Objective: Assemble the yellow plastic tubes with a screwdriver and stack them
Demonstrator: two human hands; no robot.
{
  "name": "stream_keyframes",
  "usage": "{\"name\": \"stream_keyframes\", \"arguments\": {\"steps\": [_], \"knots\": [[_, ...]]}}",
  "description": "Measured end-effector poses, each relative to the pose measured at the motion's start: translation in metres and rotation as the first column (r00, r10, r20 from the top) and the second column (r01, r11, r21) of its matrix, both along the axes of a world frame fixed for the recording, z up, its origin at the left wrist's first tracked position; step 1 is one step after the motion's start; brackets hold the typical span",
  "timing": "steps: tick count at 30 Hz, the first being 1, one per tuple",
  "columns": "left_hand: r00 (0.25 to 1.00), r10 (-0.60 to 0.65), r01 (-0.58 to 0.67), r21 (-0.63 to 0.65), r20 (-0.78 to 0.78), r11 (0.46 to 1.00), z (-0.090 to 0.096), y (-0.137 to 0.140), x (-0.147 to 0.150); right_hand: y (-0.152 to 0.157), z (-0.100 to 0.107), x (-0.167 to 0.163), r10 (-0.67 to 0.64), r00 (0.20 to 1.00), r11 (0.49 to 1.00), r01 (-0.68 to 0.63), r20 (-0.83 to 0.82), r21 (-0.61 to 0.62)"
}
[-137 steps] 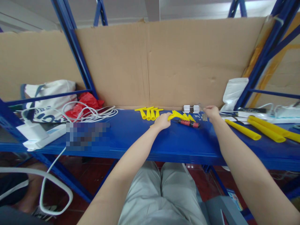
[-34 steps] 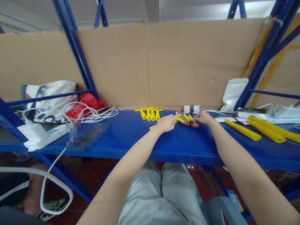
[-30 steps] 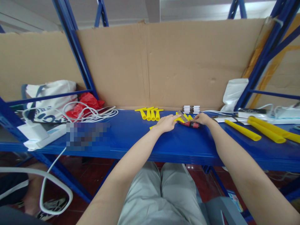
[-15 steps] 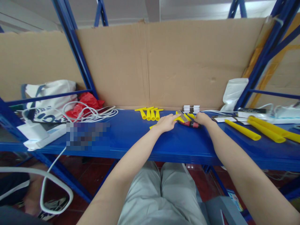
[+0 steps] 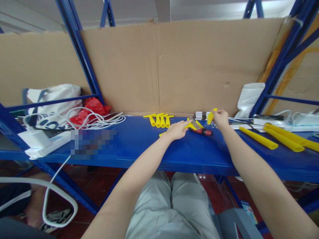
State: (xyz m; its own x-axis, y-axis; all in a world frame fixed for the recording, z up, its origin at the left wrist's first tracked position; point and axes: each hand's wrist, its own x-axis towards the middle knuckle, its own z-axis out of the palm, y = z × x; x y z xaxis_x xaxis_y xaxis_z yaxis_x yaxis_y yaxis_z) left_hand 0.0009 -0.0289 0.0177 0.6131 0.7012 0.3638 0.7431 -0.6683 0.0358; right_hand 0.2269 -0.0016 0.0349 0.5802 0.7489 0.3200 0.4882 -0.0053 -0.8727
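Note:
My left hand (image 5: 177, 130) is closed around a yellow scraper whose flat metal blade (image 5: 195, 124) points away to the right; part of its yellow handle (image 5: 162, 134) shows below the wrist. Just right of the blade, my right hand (image 5: 221, 119) pinches a small flat yellow piece (image 5: 210, 116), raised above the shelf. Under the blade lies a red and black screwdriver (image 5: 204, 131). Small shiny bits (image 5: 213, 125), too small to name, lie beneath my right hand. Several yellow T-shaped scraper bodies (image 5: 160, 121) stand in a row behind my left hand.
Small white packs (image 5: 200, 115) are stacked against the cardboard panel (image 5: 194, 69). Yellow tapered tubes (image 5: 259, 137) lie on the blue shelf (image 5: 199, 152) at right. White cables (image 5: 99, 121), a power strip (image 5: 50, 146) and a cloth bag (image 5: 57, 106) occupy the left. Another person's leg shows lower left.
My right hand has lifted and moved slightly right and back, raising the yellow piece from beside the blade. My left hand has stayed in place with the scraper.

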Motion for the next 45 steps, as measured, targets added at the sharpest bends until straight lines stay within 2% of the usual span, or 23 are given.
{"name": "stream_keyframes", "arguments": {"steps": [3,6,9,13,16,21,33,38,45], "knots": [[1.000,-0.002,0.002,-0.002,0.002,1.000,-0.001,0.001,0.000,-0.003,0.004,-0.010,0.137,0.941,0.990,-0.138,-0.310,0.018],[1.000,0.004,-0.004,-0.011,0.005,1.000,-0.002,0.002,0.000,-0.007,0.008,-0.019,0.301,0.803,0.945,-0.323,-0.515,0.050],[1.000,0.009,-0.008,-0.015,0.016,1.000,-0.003,0.004,0.000,-0.011,0.012,-0.025,0.398,0.684,0.889,-0.453,-0.612,0.072],[0.999,0.006,-0.005,-0.024,0.033,1.000,-0.005,0.006,0.001,-0.014,0.016,-0.030,0.453,0.627,0.849,-0.521,-0.634,0.090],[0.999,0.012,-0.012,-0.028,0.032,1.000,-0.004,0.006,0.001,-0.016,0.017,-0.033,0.465,0.637,0.847,-0.523,-0.615,0.099],[1.000,0.028,-0.028,-0.044,0.009,0.999,-0.001,0.003,0.000,-0.018,0.017,-0.037,0.457,0.708,0.857,-0.513,-0.538,0.053],[0.999,0.048,-0.048,-0.055,-0.004,0.997,0.000,0.001,0.000,-0.017,0.017,-0.038,0.458,0.768,0.857,-0.516,-0.448,-0.007],[0.999,0.041,-0.041,-0.045,-0.006,0.998,-0.001,0.002,0.000,-0.020,0.018,-0.043,0.439,0.744,0.867,-0.499,-0.503,0.019],[0.999,0.046,-0.046,-0.037,-0.015,0.998,-0.002,0.003,0.000,-0.018,0.013,-0.050,0.433,0.804,0.890,-0.454,-0.407,0.049]]}}
